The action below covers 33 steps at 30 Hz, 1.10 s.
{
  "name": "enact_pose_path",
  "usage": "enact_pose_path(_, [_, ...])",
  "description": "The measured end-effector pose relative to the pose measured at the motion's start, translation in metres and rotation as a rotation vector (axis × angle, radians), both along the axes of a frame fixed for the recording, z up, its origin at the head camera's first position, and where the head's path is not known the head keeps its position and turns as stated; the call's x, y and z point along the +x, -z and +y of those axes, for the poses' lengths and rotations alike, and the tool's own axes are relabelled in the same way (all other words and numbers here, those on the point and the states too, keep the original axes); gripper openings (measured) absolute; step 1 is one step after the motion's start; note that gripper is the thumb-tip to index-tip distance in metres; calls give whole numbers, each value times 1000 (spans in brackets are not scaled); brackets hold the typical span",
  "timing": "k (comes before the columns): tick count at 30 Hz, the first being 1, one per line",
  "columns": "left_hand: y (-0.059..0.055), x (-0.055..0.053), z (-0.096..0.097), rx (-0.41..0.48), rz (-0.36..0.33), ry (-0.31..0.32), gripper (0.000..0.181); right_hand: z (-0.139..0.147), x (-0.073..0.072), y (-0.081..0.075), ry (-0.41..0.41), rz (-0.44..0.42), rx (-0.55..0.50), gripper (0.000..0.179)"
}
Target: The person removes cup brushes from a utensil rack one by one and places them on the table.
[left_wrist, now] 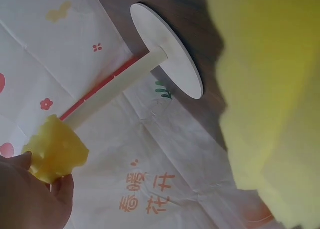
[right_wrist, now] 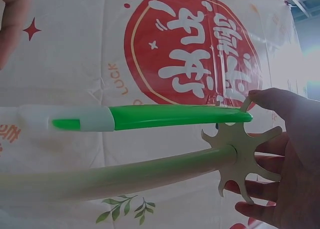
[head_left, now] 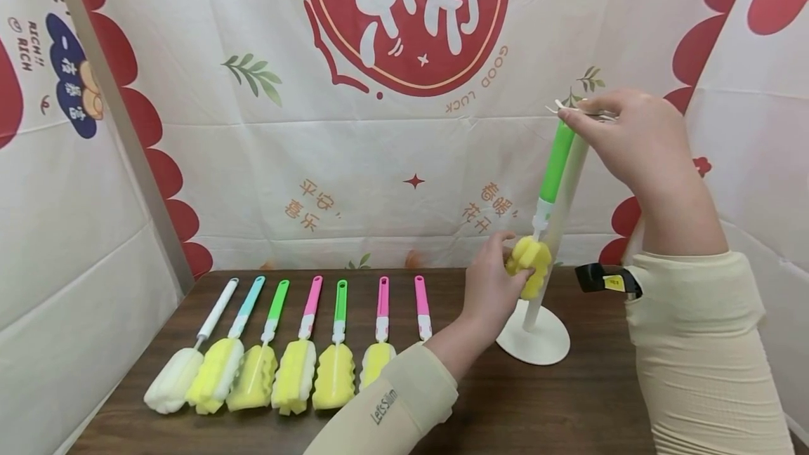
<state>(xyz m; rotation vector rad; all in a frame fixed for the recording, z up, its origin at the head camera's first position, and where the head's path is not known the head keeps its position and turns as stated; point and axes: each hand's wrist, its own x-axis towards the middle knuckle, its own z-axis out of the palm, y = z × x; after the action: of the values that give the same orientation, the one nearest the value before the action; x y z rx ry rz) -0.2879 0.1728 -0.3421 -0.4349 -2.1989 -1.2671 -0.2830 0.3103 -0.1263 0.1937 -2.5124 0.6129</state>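
A green-handled sponge brush (head_left: 557,163) hangs upright from the hooked top (right_wrist: 240,149) of a white stand (head_left: 537,335). In the head view my left hand (head_left: 493,283) pinches the brush's yellow sponge head (head_left: 533,258) between thumb and fingers; the left wrist view shows the same grip on the sponge (left_wrist: 56,149). Up at the stand's top, my right hand (head_left: 638,132) holds the hooked plate. Its thumb lies on the hook beside the end of the green handle (right_wrist: 180,117), and its other fingers are behind the plate.
Several sponge brushes lie in a row on the dark wooden table (head_left: 253,434), among them a white one (head_left: 177,378), a blue-handled one (head_left: 218,371) and a pink-handled one (head_left: 296,371). A printed cloth (head_left: 354,195) hangs behind.
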Motion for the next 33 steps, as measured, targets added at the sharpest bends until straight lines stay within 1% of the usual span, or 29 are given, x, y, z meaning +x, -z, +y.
enact_pose_path(4, [1,1,-4,5,29,17,51,0,0,0,1,1,-8,65])
enact_pose_path(10, [0,4,-7,-48,103,-11,42,0,0,-1,4,0,-7,65])
enact_pose_path(15, [-1,7,-8,-83,137,-16,35,0,0,-1,-1,-9,5,64])
enact_pose_path(21, [-3,8,-11,-66,138,18,27,2,1,-1,-29,-6,-7,57])
enact_pose_path(24, [-4,7,-12,-42,136,39,23,3,1,-1,-42,-6,-16,56])
enact_pose_path(30, [-6,10,-15,48,73,118,20,4,1,-1,-42,-8,-25,56])
enact_pose_path(33, [-8,11,-16,75,49,141,20,4,0,-1,-41,-9,-28,56])
